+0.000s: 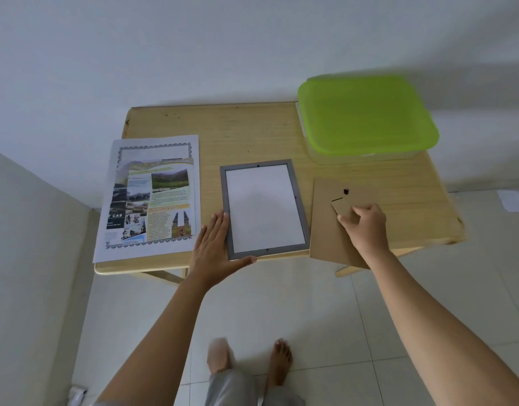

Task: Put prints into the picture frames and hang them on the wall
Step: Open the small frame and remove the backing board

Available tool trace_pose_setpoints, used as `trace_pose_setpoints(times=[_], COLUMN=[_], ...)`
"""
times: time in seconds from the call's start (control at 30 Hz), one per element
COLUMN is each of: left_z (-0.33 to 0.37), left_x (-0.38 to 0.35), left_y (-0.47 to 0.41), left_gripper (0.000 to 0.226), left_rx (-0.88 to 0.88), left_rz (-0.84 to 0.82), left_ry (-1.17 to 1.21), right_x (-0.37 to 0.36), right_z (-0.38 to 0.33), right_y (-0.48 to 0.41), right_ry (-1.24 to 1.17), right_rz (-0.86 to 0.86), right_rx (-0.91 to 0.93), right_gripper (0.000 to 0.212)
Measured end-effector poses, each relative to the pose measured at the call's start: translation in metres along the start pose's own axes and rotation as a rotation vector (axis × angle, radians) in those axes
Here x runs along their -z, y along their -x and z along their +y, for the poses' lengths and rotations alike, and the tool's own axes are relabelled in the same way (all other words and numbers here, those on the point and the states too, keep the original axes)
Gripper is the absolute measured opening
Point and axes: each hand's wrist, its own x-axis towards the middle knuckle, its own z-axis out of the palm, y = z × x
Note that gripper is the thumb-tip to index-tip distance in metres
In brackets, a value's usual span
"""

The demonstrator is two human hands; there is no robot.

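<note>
frame [264, 209]: flat at the bench's [252, 133] 6 o'clock edge; rigid, probably fragile, best taken by its long rails.
left grip [215, 244]: fingers straight against the frame's 9 o'clock rail.
right grip [366, 221]: pinches the backing board [325, 230] flap, at 3 o'clock.
prints [152, 197]: at 9 o'clock, thin and floppy.

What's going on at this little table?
A person is working on a grey picture frame lying flat on the table. The left hand rests flat against its lower left corner; the right hand pinches the stand flap of the brown backing board lying to its right. The prints sit stacked on the left, not yet in the frame.
</note>
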Motion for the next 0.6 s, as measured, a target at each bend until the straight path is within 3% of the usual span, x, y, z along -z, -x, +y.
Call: trace_pose_setpoints(times=[0.43, 0.6], left_z=[-0.001, 0.000], left_x=[0.000, 0.001], left_y=[-0.001, -0.001], left_gripper=[0.119, 0.119], left_rx=[0.006, 0.016], left_rz=[0.022, 0.022], left_ry=[0.053, 0.042], right_x=[-0.010, -0.020], right_z=[-0.012, -0.043], right_y=[-0.023, -0.004], right_ry=[0.094, 0.024], right_rz=[0.002, 0.004], right_rx=[0.053, 0.237], right_gripper=[0.045, 0.047])
